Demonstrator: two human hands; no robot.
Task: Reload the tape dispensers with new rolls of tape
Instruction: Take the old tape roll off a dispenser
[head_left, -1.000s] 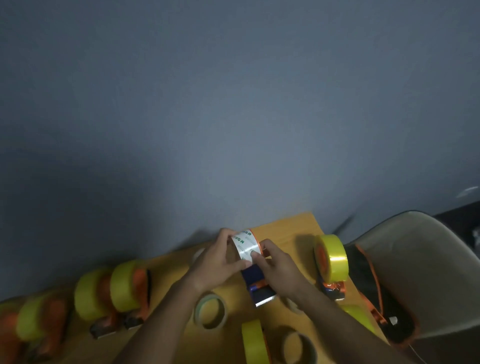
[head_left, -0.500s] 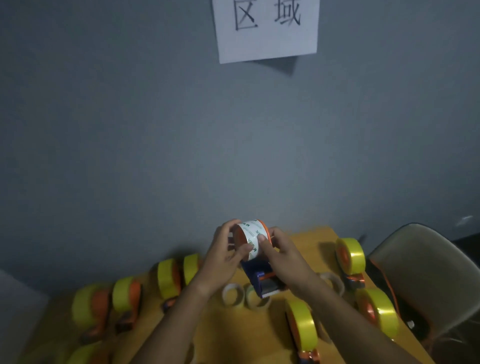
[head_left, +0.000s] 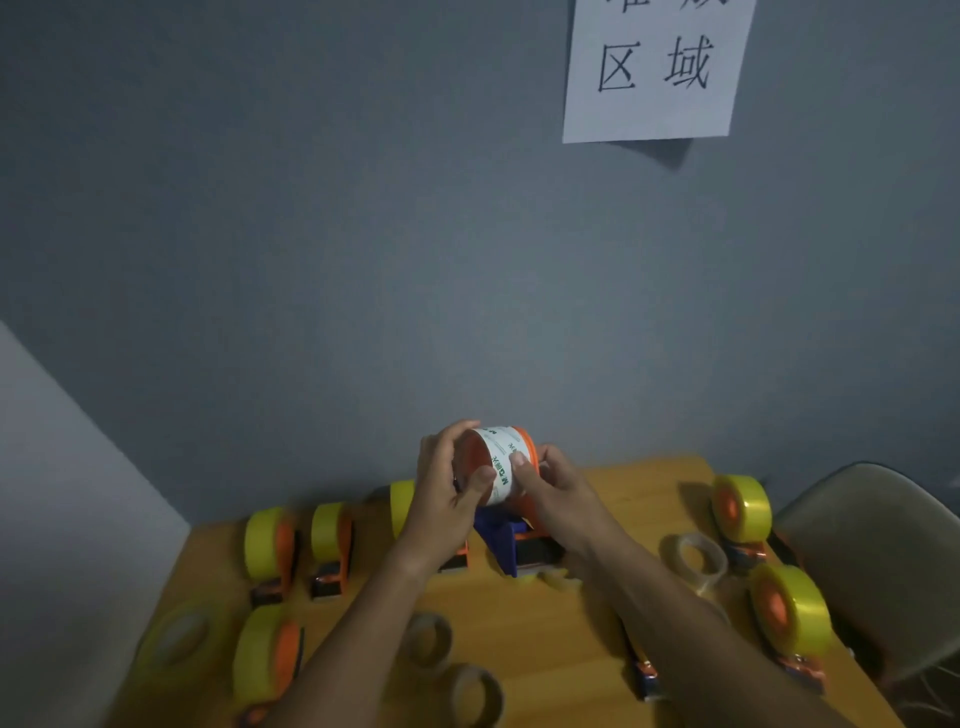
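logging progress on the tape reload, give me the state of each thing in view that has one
blue dispenser: raised off the table, white printed roll on its orange wheel
white printed roll: held by both hands
left hand: grips the roll
right hand: thumb presses the roll
yellow-roll dispensers: loaded, standing
empty cores: lying on the table

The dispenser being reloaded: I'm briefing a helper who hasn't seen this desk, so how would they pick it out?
Find the yellow table against the grey wall. Above its middle, the left hand and right hand grip one blue dispenser. Unlike the orange dispensers with yellow rolls around it, it carries a white printed roll.
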